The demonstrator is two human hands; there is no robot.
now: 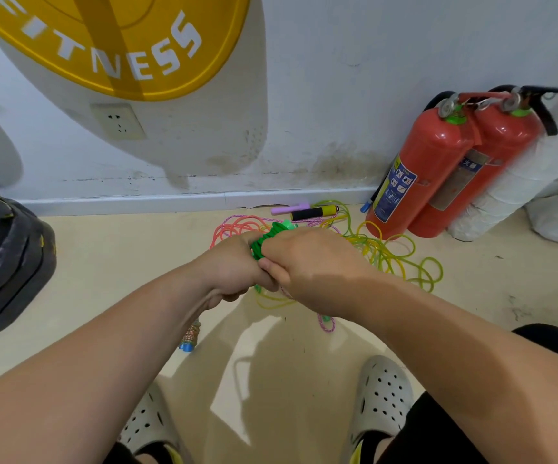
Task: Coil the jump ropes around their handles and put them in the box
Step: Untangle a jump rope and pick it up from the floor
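Both bare forearms are reaching forward and meeting in front, the left hand and right hand touching, each with fingers curling closed around the green rope.

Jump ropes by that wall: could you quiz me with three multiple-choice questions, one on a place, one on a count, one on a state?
1. Where do the fire extinguishers stand?
A. against the wall, right
B. beside the socket
C. between the shoes

2. How many fire extinguishers are there?
A. one
B. two
C. four

3. How is the green rope right now?
A. loose on the floor
B. wound in turns, gripped by both hands
C. hanging from the wall

Answers: 1 A, they lean at the wall on the right. 2 B, two red cylinders show. 3 B, left hand and right hand close around its coils.
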